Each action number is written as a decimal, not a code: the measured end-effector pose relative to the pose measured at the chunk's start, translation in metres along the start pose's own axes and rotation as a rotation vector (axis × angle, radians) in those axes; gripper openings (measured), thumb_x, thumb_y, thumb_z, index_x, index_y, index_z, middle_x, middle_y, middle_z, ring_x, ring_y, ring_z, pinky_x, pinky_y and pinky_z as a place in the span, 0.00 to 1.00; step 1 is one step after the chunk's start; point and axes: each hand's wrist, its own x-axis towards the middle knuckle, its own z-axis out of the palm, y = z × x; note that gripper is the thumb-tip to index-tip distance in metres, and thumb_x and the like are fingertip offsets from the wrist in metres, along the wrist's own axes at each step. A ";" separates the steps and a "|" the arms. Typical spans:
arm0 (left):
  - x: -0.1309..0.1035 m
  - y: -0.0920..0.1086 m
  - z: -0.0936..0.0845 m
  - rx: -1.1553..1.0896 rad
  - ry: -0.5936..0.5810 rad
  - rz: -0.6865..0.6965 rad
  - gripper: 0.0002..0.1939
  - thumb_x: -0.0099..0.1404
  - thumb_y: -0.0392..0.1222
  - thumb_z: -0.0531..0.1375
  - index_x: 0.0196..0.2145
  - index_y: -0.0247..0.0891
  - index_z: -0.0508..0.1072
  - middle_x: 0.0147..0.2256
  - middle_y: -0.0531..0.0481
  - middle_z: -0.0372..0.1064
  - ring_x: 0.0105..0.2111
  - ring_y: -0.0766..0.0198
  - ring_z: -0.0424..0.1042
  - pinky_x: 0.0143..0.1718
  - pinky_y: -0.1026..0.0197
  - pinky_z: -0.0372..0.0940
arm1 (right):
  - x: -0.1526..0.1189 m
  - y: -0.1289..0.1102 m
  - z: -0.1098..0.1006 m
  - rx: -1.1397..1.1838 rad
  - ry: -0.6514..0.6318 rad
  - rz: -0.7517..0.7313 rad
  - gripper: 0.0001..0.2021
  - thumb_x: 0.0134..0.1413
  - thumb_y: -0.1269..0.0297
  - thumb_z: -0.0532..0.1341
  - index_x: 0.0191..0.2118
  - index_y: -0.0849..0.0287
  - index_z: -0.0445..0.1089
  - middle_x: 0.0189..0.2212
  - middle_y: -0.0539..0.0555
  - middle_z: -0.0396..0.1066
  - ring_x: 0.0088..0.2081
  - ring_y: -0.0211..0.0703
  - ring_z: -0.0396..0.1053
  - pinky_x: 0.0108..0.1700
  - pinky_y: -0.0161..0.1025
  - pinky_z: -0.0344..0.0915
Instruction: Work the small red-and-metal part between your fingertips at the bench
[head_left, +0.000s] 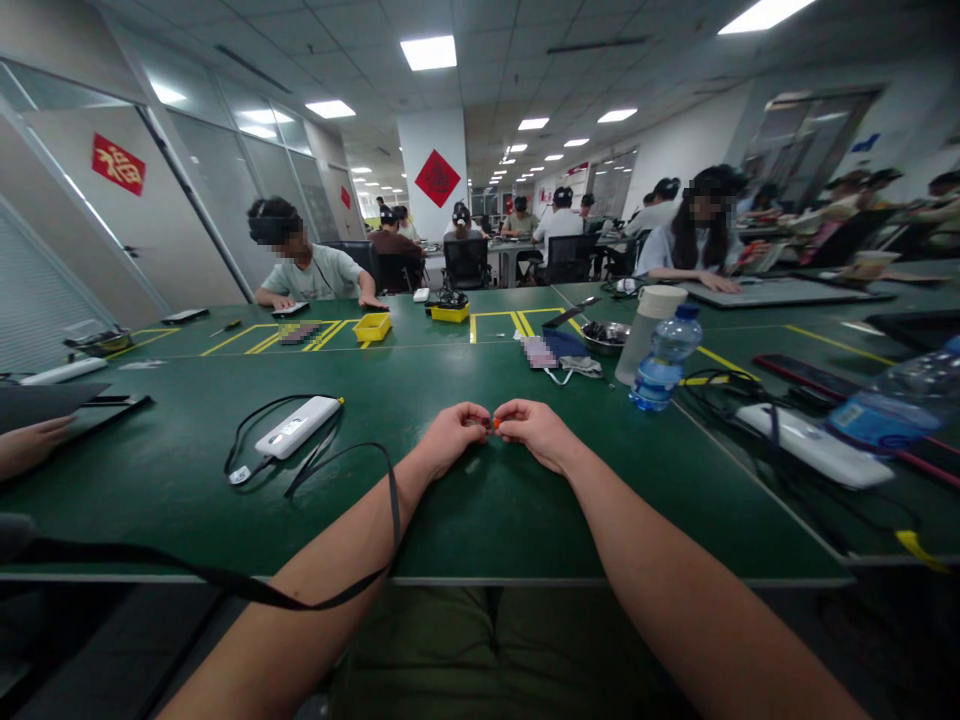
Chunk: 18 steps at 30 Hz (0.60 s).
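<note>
Over the green table (pixel 322 540), my two hands meet almost fingertip to fingertip in front of me. My right hand (pixel 538 432) is closed in a pinch on a small orange piece (pixel 496 424), of which only a speck shows between the fingertips. Its kind is too small to tell. My left hand (pixel 456 435) is also pinched, with thumb and forefinger pressed together close to the orange piece. Whatever it grips is mostly hidden by the fingers. Across my left forearm runs a black strap (pixel 394 490).
A white power bank (pixel 298 427) with a cable lies left. Rightward stand a blue-tinted water bottle (pixel 664 360), a pale bottle (pixel 649 335) and a metal bowl (pixel 607 338). Further back is a yellow tray (pixel 373 327). Other people sit around; one's hand (pixel 34 447) rests at far left.
</note>
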 end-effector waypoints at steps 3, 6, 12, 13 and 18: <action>-0.001 0.000 -0.001 0.059 0.009 0.018 0.11 0.49 0.30 0.60 0.34 0.34 0.71 0.31 0.50 0.71 0.29 0.68 0.69 0.32 0.67 0.62 | 0.001 0.001 -0.001 -0.025 -0.006 -0.021 0.13 0.36 0.71 0.65 0.34 0.62 0.70 0.29 0.52 0.72 0.28 0.36 0.67 0.30 0.34 0.62; -0.003 0.002 -0.001 0.067 0.005 0.017 0.11 0.50 0.31 0.60 0.34 0.33 0.71 0.30 0.50 0.71 0.29 0.69 0.69 0.33 0.67 0.61 | 0.001 0.003 -0.001 -0.030 -0.007 -0.029 0.14 0.35 0.70 0.65 0.35 0.62 0.70 0.30 0.52 0.72 0.29 0.36 0.67 0.31 0.34 0.62; -0.004 0.005 0.001 0.058 -0.028 0.016 0.11 0.50 0.32 0.60 0.34 0.33 0.70 0.29 0.50 0.70 0.28 0.68 0.68 0.33 0.66 0.62 | 0.000 0.003 0.000 -0.034 -0.010 -0.025 0.14 0.34 0.71 0.66 0.35 0.62 0.71 0.30 0.52 0.72 0.29 0.36 0.68 0.33 0.36 0.64; -0.004 0.005 0.001 0.054 -0.028 0.010 0.11 0.49 0.32 0.61 0.33 0.33 0.70 0.29 0.50 0.70 0.28 0.68 0.68 0.33 0.66 0.62 | 0.000 0.002 0.000 -0.034 -0.010 -0.022 0.14 0.35 0.71 0.66 0.34 0.62 0.71 0.29 0.52 0.72 0.29 0.36 0.68 0.33 0.36 0.64; -0.004 0.006 0.001 0.039 -0.036 -0.001 0.11 0.50 0.33 0.61 0.34 0.33 0.70 0.28 0.51 0.70 0.27 0.69 0.68 0.31 0.67 0.62 | -0.001 0.000 0.000 -0.034 -0.026 0.004 0.13 0.37 0.69 0.66 0.34 0.63 0.70 0.26 0.52 0.72 0.26 0.35 0.67 0.30 0.35 0.63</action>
